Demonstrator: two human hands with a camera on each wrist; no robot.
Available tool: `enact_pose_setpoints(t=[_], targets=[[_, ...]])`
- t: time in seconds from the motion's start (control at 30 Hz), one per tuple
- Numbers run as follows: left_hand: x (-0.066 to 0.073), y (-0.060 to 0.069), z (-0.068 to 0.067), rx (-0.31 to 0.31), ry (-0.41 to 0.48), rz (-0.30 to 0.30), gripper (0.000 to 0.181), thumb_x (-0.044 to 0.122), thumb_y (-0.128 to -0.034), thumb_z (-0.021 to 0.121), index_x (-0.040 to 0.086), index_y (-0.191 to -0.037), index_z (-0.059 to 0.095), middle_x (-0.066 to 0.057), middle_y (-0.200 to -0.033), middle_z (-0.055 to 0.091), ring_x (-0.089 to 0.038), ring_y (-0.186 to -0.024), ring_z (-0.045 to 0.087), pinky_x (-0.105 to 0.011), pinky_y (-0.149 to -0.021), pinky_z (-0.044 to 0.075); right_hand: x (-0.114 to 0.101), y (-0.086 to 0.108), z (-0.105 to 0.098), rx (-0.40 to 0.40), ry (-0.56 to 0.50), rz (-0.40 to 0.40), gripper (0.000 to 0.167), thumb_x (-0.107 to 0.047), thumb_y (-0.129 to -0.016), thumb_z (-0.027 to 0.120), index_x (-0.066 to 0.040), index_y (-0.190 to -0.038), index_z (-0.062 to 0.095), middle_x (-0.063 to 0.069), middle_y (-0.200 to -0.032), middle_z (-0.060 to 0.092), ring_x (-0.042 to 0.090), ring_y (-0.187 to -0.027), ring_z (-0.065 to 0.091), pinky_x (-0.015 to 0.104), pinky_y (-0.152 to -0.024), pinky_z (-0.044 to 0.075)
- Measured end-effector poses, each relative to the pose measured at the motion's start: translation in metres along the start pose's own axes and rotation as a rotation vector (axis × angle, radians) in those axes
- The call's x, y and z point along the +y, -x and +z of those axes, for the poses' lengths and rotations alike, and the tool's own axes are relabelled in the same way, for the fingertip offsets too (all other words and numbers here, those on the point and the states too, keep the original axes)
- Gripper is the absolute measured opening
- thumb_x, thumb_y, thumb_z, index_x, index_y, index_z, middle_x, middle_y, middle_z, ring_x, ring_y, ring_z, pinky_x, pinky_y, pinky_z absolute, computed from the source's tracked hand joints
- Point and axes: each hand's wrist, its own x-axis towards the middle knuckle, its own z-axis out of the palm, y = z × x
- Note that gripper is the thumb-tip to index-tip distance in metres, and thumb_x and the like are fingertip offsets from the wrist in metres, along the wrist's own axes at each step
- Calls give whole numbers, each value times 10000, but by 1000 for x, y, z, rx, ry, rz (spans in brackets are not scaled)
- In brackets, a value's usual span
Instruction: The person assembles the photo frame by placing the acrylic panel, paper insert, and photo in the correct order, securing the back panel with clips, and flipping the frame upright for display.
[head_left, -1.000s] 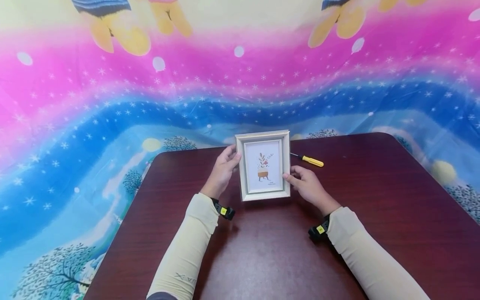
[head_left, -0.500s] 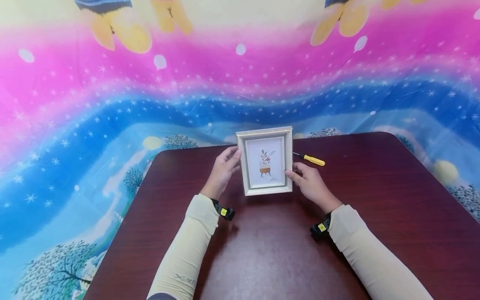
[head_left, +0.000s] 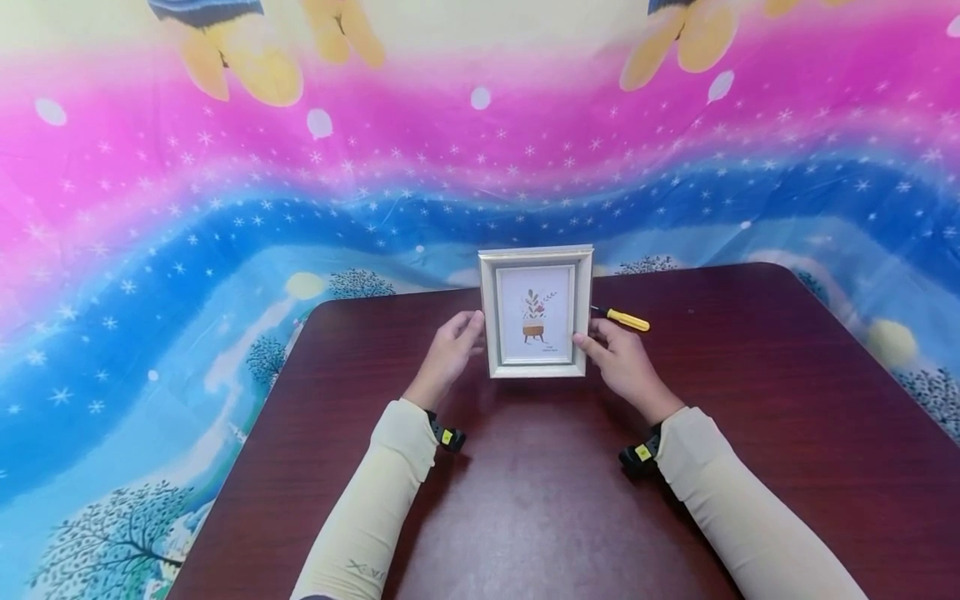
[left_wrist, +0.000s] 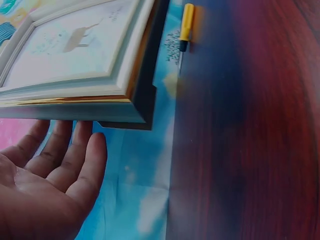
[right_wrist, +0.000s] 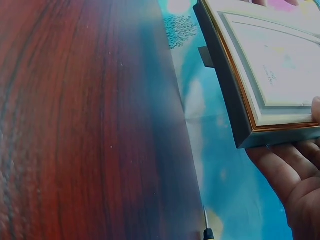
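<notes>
A cream picture frame (head_left: 536,312) with a drawing of a potted plant stands upright in the air over the far part of the table, facing me. My right hand (head_left: 626,367) grips its lower right edge, thumb on the front and fingers behind. At the left edge is my left hand (head_left: 448,354); its fingers (left_wrist: 80,172) are extended, some tips meeting or passing behind the frame's side, one finger apart. Its thumb is out of the left wrist view. The dark outer side (right_wrist: 225,80) of the frame and a small projecting tab show in the right wrist view.
A screwdriver (head_left: 628,320) with a yellow handle lies on the dark red wooden table (head_left: 517,500), right of the frame and beyond my right hand. A colourful printed cloth (head_left: 480,167) hangs behind the table's far edge.
The picture frame has risen slightly and shifted right, turning more squarely to me. My left thumb has slipped from the frame's front to its edge. The screwdriver has stayed put.
</notes>
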Motion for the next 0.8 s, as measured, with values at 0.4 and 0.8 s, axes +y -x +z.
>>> enact_pose_setpoints(t=[0.4, 0.8], targets=[[-6, 5, 3, -31, 15, -24, 535, 459, -1040, 394, 33, -1347, 490, -214, -1128, 620, -373, -1035, 607, -521, -932, 474, 0, 1, 4, -6, 2, 5, 538, -508, -970, 526, -79, -1291, 574, 102, -1149, 657, 250, -942, 619, 433, -781, 505], [-6, 8, 5, -63, -16, -97, 740, 669, -961, 303, 131, -1444, 458, -111, -1301, 583, -245, -1198, 551, -507, -999, 424, 0, 2, 11, -7, 0, -36, 516, -478, -975, 543, -78, -1300, 574, 96, -1153, 664, 233, -1009, 635, 460, -825, 512]])
